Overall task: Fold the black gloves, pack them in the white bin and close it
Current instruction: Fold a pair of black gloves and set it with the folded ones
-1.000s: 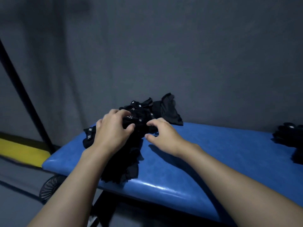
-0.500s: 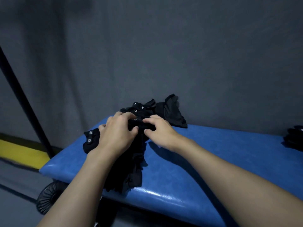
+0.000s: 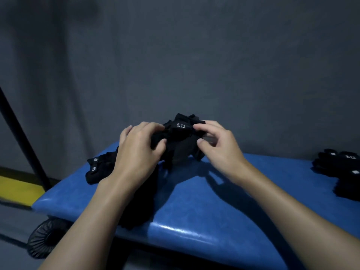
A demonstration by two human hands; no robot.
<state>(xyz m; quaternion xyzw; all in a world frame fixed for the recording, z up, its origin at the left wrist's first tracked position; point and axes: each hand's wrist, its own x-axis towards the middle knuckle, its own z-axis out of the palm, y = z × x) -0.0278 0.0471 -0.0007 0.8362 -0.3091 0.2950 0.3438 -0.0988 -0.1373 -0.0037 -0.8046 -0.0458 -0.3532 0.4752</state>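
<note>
Both my hands hold one black glove with a white "5.11" mark, lifted a little above the blue padded bench. My left hand grips its left side with thumb and fingers. My right hand pinches its right side. Below my left hand lies a pile of loose black gloves, partly hidden by my forearm. A second group of black gloves rests at the bench's right end. No white bin shows in view.
A grey wall stands right behind the bench. A slanted black pole crosses the left side. A yellow floor stripe and a round black mesh object lie below the bench's left end.
Both hands have lifted one glove off the pile and moved it to the right. My right hand went from touching the pile to pinching the glove. The view has shifted a little.
</note>
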